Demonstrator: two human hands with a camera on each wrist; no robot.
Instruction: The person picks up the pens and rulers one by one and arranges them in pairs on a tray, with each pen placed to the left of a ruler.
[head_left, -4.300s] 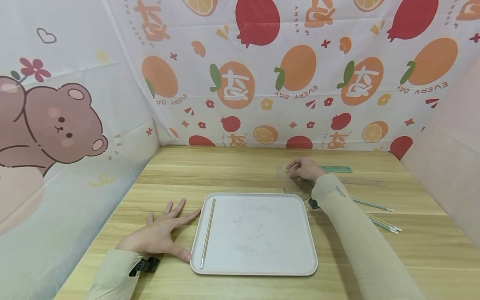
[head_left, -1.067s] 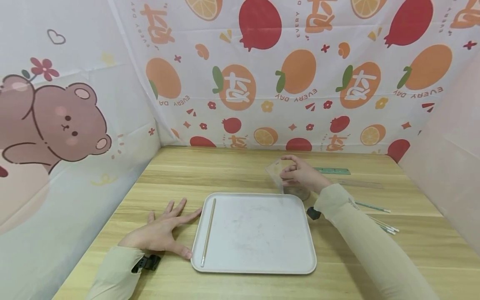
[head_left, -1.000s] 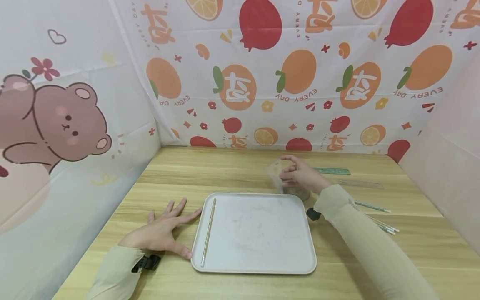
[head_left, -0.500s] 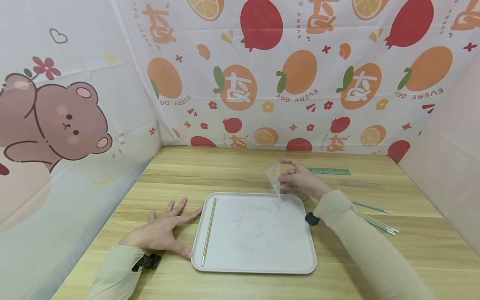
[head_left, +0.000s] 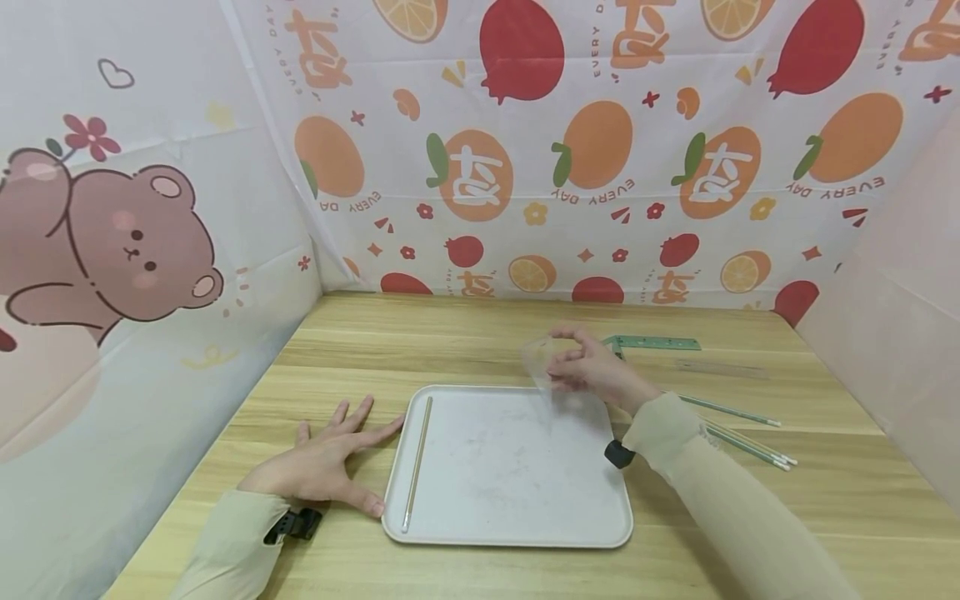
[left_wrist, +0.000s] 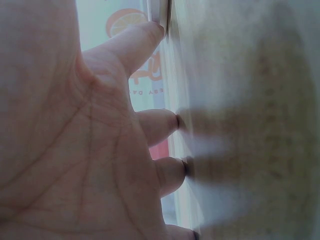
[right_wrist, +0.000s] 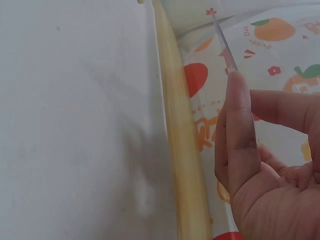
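the right hand extends forward and inward from the right, forearm slanting across the bench, wrist beside the right rim of the tray. its thumb and fingers are nearly closed, pinching a clear triangle. the triangle is raised at the far side of the tray, tilted, one corner pointing down; in the right wrist view it appears almost edge-on beyond the fingertips.

the left hand is spread wide, palm down, and grasps nothing. its thumb touches the near left corner of the tray; the index fingertip meets the left rim farther up. a gold pencil lies along the tray's left side.
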